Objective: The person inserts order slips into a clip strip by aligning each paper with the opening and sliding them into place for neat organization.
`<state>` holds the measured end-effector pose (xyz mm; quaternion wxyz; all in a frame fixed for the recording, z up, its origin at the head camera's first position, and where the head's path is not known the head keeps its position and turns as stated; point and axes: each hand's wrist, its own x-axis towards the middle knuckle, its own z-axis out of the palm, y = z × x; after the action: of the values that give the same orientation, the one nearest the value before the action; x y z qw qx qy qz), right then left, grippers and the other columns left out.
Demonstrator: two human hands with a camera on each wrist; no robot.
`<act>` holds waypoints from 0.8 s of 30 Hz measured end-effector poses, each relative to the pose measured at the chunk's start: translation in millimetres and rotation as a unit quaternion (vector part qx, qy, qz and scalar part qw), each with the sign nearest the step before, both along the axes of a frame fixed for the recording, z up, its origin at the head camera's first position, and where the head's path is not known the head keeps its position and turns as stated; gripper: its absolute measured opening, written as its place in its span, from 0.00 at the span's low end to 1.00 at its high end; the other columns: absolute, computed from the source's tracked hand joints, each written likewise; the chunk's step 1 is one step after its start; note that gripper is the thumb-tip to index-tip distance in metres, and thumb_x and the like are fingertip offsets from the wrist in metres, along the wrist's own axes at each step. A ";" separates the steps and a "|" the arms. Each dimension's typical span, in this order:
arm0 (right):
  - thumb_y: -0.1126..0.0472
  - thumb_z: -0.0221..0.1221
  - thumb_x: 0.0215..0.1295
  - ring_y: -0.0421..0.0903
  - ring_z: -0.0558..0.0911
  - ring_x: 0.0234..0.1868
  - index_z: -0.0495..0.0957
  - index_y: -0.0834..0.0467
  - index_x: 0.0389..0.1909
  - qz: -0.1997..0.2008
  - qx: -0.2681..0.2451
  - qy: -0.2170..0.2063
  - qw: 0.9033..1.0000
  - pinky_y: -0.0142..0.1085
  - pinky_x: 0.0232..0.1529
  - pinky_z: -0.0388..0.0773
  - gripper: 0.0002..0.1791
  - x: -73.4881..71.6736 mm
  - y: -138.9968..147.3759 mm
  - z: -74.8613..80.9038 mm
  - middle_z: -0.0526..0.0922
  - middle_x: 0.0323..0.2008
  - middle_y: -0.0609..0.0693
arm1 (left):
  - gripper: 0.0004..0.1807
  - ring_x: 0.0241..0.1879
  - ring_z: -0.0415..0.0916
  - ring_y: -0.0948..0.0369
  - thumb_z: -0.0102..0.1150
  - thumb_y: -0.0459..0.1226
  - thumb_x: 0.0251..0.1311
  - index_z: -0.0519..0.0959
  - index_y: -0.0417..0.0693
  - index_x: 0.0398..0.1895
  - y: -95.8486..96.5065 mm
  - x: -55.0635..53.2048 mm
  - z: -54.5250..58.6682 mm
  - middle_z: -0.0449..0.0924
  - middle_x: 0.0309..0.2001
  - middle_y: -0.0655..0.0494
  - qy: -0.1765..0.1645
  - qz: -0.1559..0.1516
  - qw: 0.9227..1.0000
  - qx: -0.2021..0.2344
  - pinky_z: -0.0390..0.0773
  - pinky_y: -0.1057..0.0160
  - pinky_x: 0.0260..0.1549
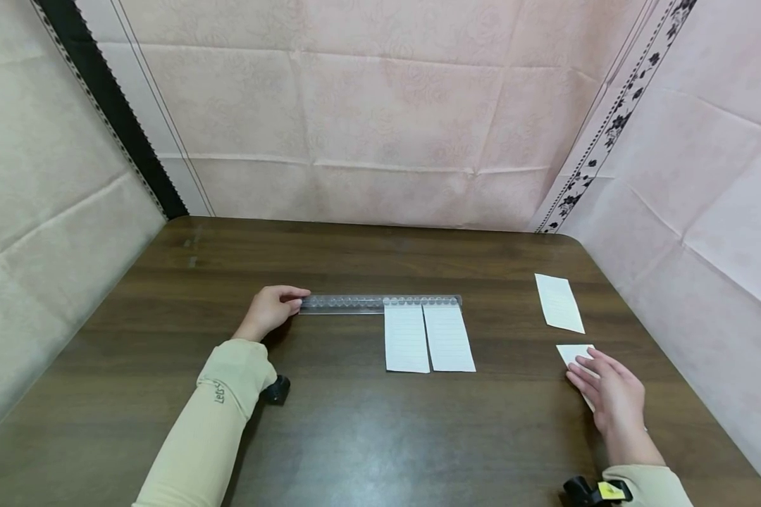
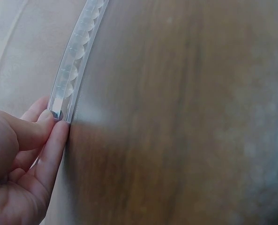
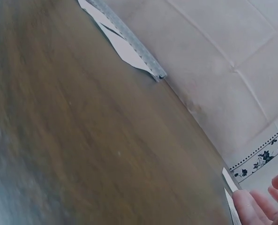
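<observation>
Head view: left hand (image 1: 269, 310), centre-left, pinches clear strip (image 1: 342, 304) at left end; right hand (image 1: 614, 394), lower right, fingers loosely extended over white card (image 1: 571, 353).

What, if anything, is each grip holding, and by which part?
The left grip pinches the clear strip by its left end. The right grip is over the nearer loose paper; whether it holds that cannot be told.

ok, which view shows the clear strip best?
Head: nearly the whole clear strip shows, including where two white sheets meet it. Left wrist: close-up of the end the left hand pinches, running out of frame. Right wrist: opposite end, farther away, also running out of frame.
</observation>
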<state>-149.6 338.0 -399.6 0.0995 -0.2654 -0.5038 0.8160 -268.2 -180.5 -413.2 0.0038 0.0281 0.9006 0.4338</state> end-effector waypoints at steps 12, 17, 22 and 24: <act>0.70 0.56 0.61 0.38 0.82 0.25 0.82 0.52 0.28 -0.076 0.076 -0.028 0.994 0.29 0.30 0.79 0.10 1.5 15.5 -2.3 0.79 0.26 0.43 | 0.13 0.42 0.76 0.54 0.55 0.30 0.62 0.81 0.42 0.49 0.1 0.3 0.7 0.78 0.49 0.43 0.001 0.000 1.000 0.001 0.77 0.61 0.40; 0.66 0.56 0.61 0.36 0.74 0.39 0.78 0.58 0.48 -0.068 0.258 -0.089 0.960 0.23 0.34 0.73 0.14 0.8 16.7 -5.8 0.75 0.39 0.46 | 0.13 0.42 0.76 0.54 0.55 0.30 0.62 0.81 0.43 0.49 0.1 0.8 1.1 0.78 0.49 0.43 -0.001 0.001 1.000 0.001 0.77 0.61 0.40; 0.62 0.57 0.59 0.64 0.59 0.58 0.64 0.66 0.62 0.002 0.473 -0.161 0.866 0.50 0.56 0.55 0.29 2.8 19.9 -5.4 0.64 0.57 0.69 | 0.13 0.42 0.76 0.54 0.55 0.30 0.62 0.81 0.42 0.49 0.2 0.7 0.8 0.78 0.49 0.43 0.002 -0.001 1.000 0.000 0.77 0.61 0.40; 0.61 0.57 0.57 0.73 0.53 0.58 0.63 0.66 0.62 0.040 0.520 -0.180 0.834 0.61 0.54 0.46 0.31 4.2 21.8 -4.1 0.61 0.58 0.74 | 0.13 0.42 0.76 0.54 0.55 0.30 0.62 0.81 0.42 0.49 0.0 0.6 0.2 0.78 0.49 0.43 0.003 -0.002 1.000 -0.002 0.77 0.61 0.40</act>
<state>-145.4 359.8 -403.7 0.0976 -0.2961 -0.8729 0.3753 -267.6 -180.5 -413.0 0.0018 0.0312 0.9013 0.4321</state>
